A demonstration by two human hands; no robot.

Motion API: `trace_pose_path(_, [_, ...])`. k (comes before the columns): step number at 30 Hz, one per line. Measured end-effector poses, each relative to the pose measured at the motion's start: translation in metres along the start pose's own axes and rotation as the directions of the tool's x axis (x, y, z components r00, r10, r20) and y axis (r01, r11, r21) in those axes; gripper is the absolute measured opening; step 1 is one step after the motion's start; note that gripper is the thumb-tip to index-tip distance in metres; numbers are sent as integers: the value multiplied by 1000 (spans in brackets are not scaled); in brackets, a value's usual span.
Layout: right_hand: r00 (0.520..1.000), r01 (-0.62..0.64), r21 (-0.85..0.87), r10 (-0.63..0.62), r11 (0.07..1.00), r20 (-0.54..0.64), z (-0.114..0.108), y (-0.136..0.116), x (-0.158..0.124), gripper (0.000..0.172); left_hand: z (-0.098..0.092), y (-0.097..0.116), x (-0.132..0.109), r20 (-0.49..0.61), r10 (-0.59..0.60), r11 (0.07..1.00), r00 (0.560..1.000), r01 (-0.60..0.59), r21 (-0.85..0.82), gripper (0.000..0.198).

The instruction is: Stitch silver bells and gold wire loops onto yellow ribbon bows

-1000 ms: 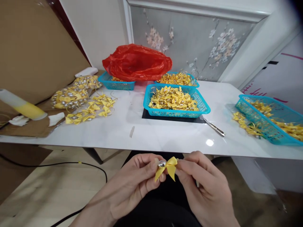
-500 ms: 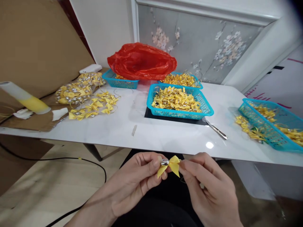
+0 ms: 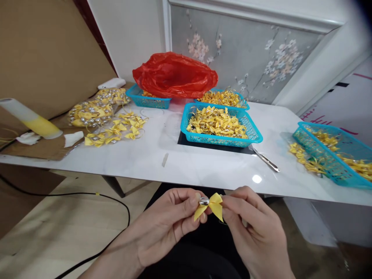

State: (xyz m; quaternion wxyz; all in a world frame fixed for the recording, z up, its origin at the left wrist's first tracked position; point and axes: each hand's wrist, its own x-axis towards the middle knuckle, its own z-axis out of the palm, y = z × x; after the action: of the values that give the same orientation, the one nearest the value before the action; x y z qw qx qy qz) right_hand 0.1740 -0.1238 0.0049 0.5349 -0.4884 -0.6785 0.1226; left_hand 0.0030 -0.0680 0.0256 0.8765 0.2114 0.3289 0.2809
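Observation:
A yellow ribbon bow [image 3: 215, 205] with a shiny silver bell-like piece [image 3: 204, 201] is held in front of the table edge, above my lap. My left hand [image 3: 174, 217] pinches it from the left, thumb and forefinger at the silver piece. From the other side, the thumb and forefinger of my right hand [image 3: 255, 224] close on the bow's right end. A thin yellowish cord loop shows beside the right fingertips; its full path is hidden.
On the white table [image 3: 145, 159] stands a blue basket [image 3: 223, 140] of yellow bows, with tweezers-like metal tool [image 3: 266, 159] alongside. Another blue basket [image 3: 319, 155] is at right. Behind are a red plastic bag [image 3: 174, 75] and more baskets. Loose bows [image 3: 116, 131] lie at left.
The bow has turned slightly, so more of the silver piece shows beside my left thumb. Both hands keep their pinch; otherwise the scene looks the same.

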Motion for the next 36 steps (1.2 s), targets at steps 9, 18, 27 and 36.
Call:
trace_pose_path(9, [999,30,55,-30,998,14,0,1,0,26,4,0,-2,-4,-3,1000,1000,3,-3,18])
trace_pose_path(18, [999,45,23,-45,999,10,0,1,0,25,2,0,0,-4,-7,1000,1000,7,-21,20])
trace_pose_path(27, [999,47,0,-47,999,-14,1,-1,1,22,3,0,-2,-18,-8,1000,1000,8,-4,19])
trace_pose_path(36, [995,79,10,-80,997,57,-2,6,-7,28,-2,-1,0,-27,6,1000,1000,-6,13,21])
